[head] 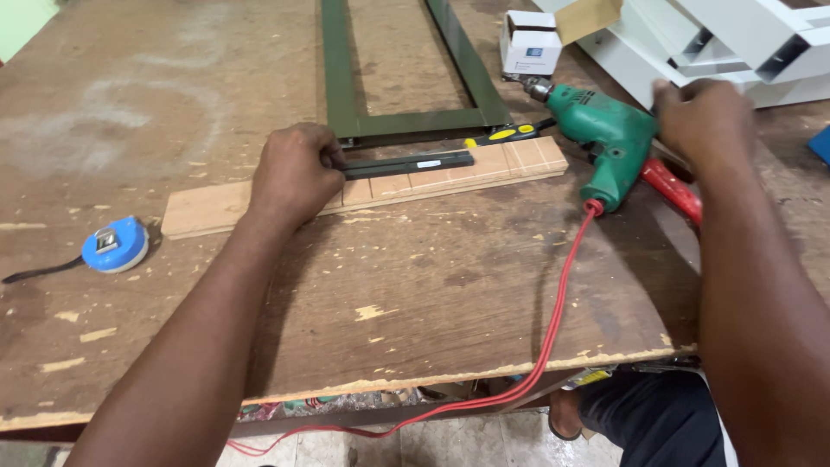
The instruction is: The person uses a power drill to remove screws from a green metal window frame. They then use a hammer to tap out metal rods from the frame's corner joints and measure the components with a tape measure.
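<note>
On a scarred plywood table (450, 285), left hand (294, 173) fingers pinch a dark metal bar (406, 163) running rightward along a wooden strip (450, 177); right hand (700, 117) fingers curl beside the green drill (605, 134).

Worn scuffed plywood table (432, 285), matt wood plank (207, 207), glossy green plastic drill (609, 134)

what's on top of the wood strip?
A dark bar lies along the wood strip. The left hand covers the bar's left end, so what is beneath the hand is hidden.
</note>
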